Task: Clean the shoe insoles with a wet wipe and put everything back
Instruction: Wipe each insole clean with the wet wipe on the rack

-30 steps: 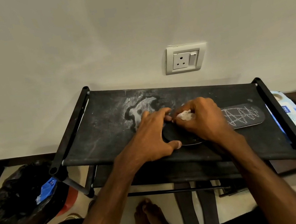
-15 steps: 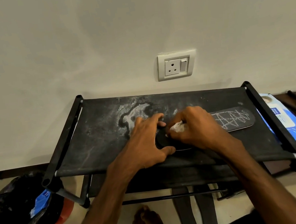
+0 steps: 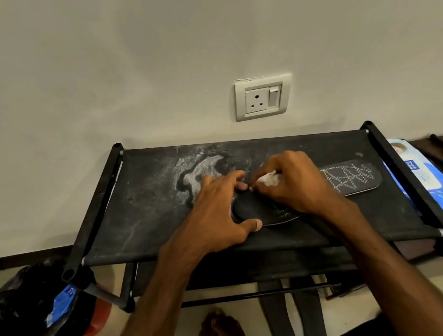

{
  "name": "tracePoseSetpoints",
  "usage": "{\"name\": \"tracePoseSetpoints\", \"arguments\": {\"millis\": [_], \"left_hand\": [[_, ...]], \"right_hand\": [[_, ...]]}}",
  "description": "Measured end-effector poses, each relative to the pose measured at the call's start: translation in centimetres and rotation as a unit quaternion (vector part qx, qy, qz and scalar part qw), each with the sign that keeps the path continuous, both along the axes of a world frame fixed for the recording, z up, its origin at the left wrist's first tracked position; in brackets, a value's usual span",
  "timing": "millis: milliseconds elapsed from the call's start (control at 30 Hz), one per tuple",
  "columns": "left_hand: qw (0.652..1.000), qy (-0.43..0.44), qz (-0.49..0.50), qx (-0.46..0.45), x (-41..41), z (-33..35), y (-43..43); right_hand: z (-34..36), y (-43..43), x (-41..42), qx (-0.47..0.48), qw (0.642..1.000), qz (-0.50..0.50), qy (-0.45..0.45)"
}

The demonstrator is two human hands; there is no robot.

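Now both forearms reach in from the near edge and meet over the middle of the black fabric shoe-rack shelf (image 3: 141, 206). The long black insole with white zigzag stitching (image 3: 351, 179) lies flat across that shelf, its stitched end stopping short of the right rail; bare, dusty fabric stretches to the left. A blue wet-wipe pack (image 3: 424, 177) sits just beyond the right rail. The left hand (image 3: 220, 213) is spread wide, thumb on the insole's near edge, fingers at its far side, pressing it down. The right hand (image 3: 293, 183) is curled, pinching a crumpled white wet wipe (image 3: 268, 180) against the insole.
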State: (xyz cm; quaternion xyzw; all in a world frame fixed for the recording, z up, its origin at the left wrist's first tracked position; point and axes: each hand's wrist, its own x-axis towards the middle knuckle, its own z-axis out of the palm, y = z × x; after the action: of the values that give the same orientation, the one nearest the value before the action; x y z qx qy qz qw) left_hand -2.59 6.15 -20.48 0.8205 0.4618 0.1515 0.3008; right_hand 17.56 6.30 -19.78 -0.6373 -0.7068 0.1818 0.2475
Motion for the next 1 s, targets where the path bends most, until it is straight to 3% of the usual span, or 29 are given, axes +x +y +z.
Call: {"name": "tracePoseSetpoints", "arguments": {"millis": [233, 500, 667, 1000], "left_hand": [[1.0, -0.007, -0.025, 0.017, -0.3, 0.1, 0.7], [0.999, -0.004, -0.031, 0.033, 0.0, 0.3, 0.8], [1.0, -0.007, -0.015, 0.02, 0.7, 0.1, 0.6], [1.0, 0.01, -0.011, 0.016, 0.9, -0.1, 0.6]], "right_hand": [[0.4, -0.8, 2.4, 0.062, 0.991, -0.074, 0.096], [0.4, -0.9, 1.8, -0.002, 0.999, 0.022, 0.025], [0.0, 0.3, 0.9, -0.007, 0.999, 0.023, -0.027], [1.8, -2.1, 2.1, -0.097, 0.991, 0.074, -0.047]]}}
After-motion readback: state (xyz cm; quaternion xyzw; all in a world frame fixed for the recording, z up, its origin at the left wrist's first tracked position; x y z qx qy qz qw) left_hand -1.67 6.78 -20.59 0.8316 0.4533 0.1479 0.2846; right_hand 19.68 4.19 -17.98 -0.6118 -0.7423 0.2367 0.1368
